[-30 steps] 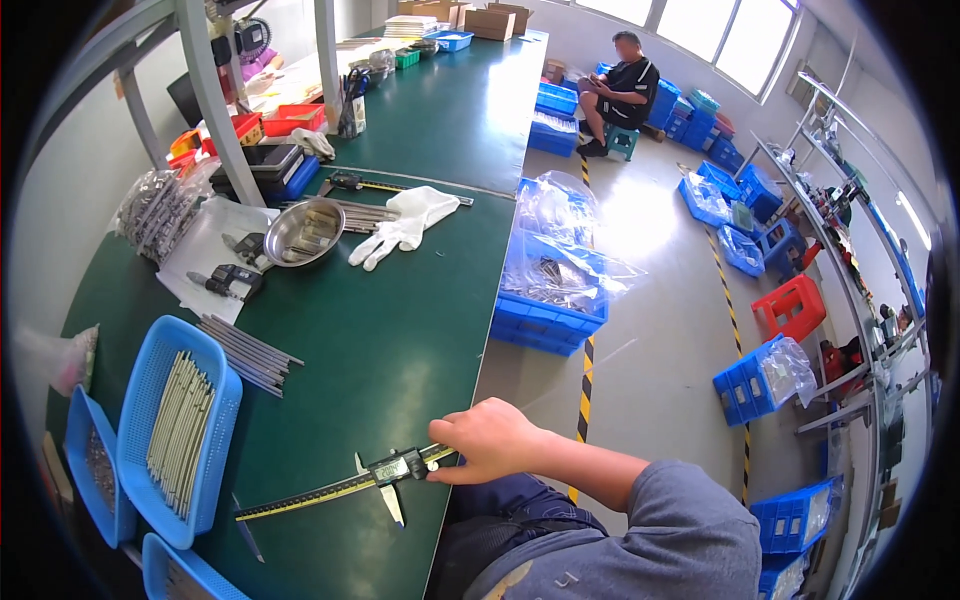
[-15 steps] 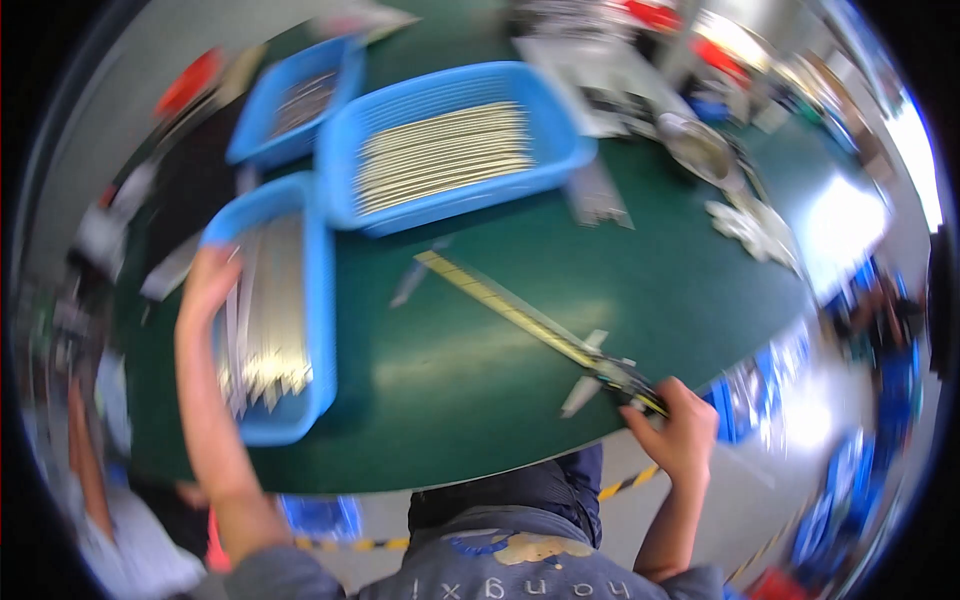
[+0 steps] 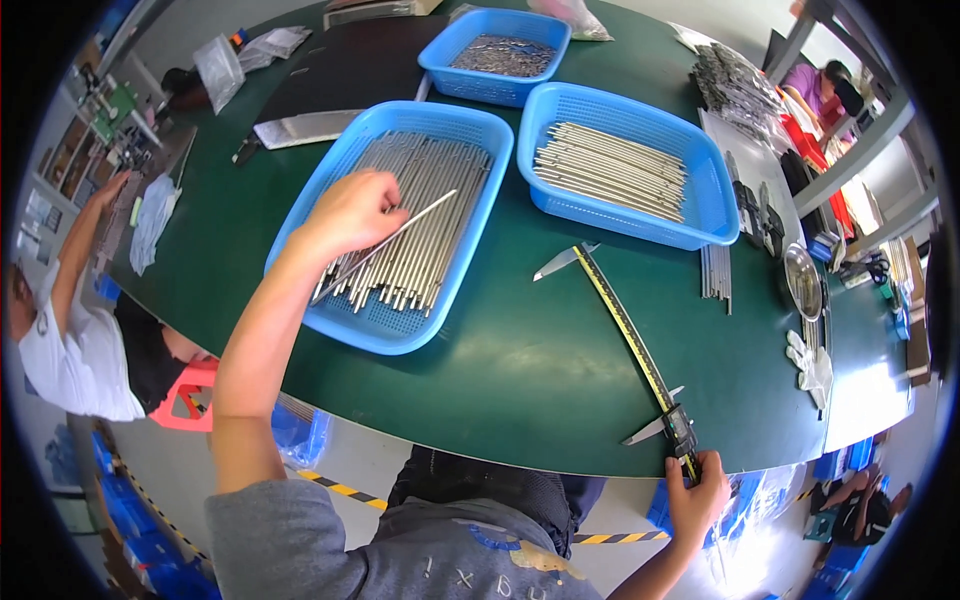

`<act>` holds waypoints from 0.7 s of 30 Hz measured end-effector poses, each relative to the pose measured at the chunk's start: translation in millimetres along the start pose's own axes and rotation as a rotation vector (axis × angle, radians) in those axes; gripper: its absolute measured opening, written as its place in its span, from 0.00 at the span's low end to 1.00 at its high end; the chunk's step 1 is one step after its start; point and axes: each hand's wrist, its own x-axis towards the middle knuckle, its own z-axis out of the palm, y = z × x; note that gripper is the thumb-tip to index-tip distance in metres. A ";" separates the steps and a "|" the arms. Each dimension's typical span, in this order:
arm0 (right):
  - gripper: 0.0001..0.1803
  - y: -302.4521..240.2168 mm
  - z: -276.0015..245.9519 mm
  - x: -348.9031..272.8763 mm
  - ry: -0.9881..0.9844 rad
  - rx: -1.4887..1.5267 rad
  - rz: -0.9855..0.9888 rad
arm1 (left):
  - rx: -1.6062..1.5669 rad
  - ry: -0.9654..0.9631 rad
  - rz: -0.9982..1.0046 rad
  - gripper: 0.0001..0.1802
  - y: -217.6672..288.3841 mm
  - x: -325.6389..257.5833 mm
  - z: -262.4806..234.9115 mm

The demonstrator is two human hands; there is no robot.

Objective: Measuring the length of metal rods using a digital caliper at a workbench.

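Observation:
My left hand (image 3: 362, 212) is closed, pinching a thin metal rod (image 3: 432, 206) that slants over the left blue basket (image 3: 478, 240). Many similar rods (image 3: 425, 262) lie side by side in that basket, partly hidden beneath my hand. At the table's front edge, my right hand (image 3: 697, 492) grips the near end of a digital caliper (image 3: 630, 335). Its slider and display (image 3: 680, 428) sit close to my fingers, and its jaws are spread far apart along the scale. The caliper's far jaw (image 3: 560, 262) points toward the left basket.
A second blue basket (image 3: 630, 229) of rods and a smaller blue basket (image 3: 490, 88) of small metal parts stand farther back. Loose rods (image 3: 716, 272), more calipers (image 3: 758, 220), a metal bowl (image 3: 801, 280) and white gloves (image 3: 812, 368) lie right. A person (image 3: 75, 340) sits left.
The view has swung left, so the baskets appear farther right. My left hand, earlier blurred at the basket's left side, now holds a rod across it. The right hand still grips the caliper.

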 end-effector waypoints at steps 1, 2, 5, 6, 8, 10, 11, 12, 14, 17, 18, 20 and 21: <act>0.18 -0.5 -0.3 -0.3 -0.005 0.011 0.017 | -0.006 0.004 -0.017 0.09 3.2 2.1 1.5; 0.17 -1.4 -1.0 -0.5 -0.012 0.022 0.035 | 0.030 0.022 0.029 0.09 5.4 3.3 2.1; 0.17 -1.4 -2.6 -0.1 -0.036 0.015 0.045 | 0.000 0.041 0.075 0.09 17.6 -2.2 8.0; 0.17 -0.5 -2.3 -0.3 -0.027 0.013 0.049 | -0.064 0.042 0.098 0.09 21.3 -3.4 9.2; 0.17 2.1 -0.9 0.1 -0.040 0.011 0.045 | -0.038 0.012 0.126 0.08 25.7 -9.6 6.6; 0.17 1.5 -0.7 0.6 -0.051 0.010 0.045 | -0.172 -0.121 -0.004 0.08 25.2 -8.0 3.3; 0.17 0.0 -1.4 1.4 -0.049 0.007 0.047 | -0.195 -0.140 -0.019 0.07 22.9 -6.9 2.9; 0.17 -0.9 -2.1 1.8 -0.047 0.005 0.050 | -0.195 -0.139 -0.027 0.07 20.2 -7.7 3.4; 0.17 7.4 1.3 0.8 -0.034 0.002 0.025 | -0.172 -0.064 0.033 0.05 17.1 -9.2 4.6; 0.17 9.1 -5.1 0.5 -0.066 -0.001 0.041 | -0.277 0.099 0.114 0.05 28.3 -12.4 -6.5; 0.17 7.1 -8.7 1.9 -0.116 0.001 0.070 | -0.343 0.215 0.177 0.04 39.2 -14.8 -12.9; 0.17 2.6 -9.8 -0.8 -0.107 0.016 0.090 | -0.389 0.381 0.378 0.06 78.5 -23.3 -23.3; 0.17 5.3 -8.5 -4.9 -0.092 0.034 0.071 | -0.333 0.467 0.540 0.08 101.7 -26.8 -25.8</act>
